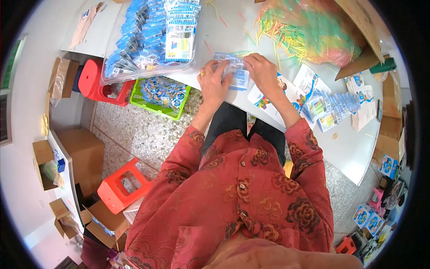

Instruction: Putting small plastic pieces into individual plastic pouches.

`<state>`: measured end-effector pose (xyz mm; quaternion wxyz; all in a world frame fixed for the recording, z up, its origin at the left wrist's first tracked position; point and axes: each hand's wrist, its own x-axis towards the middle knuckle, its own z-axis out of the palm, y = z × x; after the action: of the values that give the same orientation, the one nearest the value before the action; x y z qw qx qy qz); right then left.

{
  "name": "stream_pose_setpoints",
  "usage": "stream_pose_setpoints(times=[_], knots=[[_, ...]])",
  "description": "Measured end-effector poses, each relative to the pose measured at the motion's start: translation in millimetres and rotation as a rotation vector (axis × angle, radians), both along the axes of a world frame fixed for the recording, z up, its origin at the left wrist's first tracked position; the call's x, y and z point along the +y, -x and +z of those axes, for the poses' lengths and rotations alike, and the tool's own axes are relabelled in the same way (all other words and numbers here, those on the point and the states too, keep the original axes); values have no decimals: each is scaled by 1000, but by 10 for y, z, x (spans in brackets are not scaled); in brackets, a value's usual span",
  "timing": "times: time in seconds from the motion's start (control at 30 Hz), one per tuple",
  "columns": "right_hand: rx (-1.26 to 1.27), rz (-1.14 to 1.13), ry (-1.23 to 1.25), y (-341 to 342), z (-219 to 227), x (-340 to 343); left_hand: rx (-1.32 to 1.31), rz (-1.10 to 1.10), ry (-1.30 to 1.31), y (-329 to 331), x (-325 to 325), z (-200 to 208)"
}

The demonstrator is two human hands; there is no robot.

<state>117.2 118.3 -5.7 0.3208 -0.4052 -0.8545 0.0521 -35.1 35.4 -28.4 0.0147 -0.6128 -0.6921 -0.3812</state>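
Observation:
Both my hands meet over a small clear packet with a blue-and-white card [236,74] at the near edge of the white table [354,148]. My left hand [214,80] grips the packet's left side, a ring on one finger. My right hand [262,71] holds its right side from above. A few thin coloured sticks [244,53] poke out of the packet's top. A big heap of green, yellow and pink sticks [304,31] lies just beyond my right hand.
A clear tray of finished blue packets [148,40] sits to the left. More packets [331,107] and printed cards [286,92] lie to the right. A green basket of packets [161,94], red stools [96,83] [123,184] and cardboard boxes [83,152] stand on the floor.

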Motion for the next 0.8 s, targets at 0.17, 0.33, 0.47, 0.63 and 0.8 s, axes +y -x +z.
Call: stream_pose_setpoints(times=[0.17, 0.33, 0.47, 0.63, 0.8], knots=[[3, -2, -101, -50, -55, 8, 34, -23, 23, -40, -51, 13], [138, -58, -12, -149, -34, -17, 111, -43, 48, -55, -53, 2], [475, -16, 264, -255, 14, 24, 92, -46, 6, -13, -46, 8], [640, 72, 630, -402, 183, -99, -258, -219, -136, -81, -57, 275], [683, 246, 880, -432, 303, -288, -615, -363, 149, -111, -112, 299]])
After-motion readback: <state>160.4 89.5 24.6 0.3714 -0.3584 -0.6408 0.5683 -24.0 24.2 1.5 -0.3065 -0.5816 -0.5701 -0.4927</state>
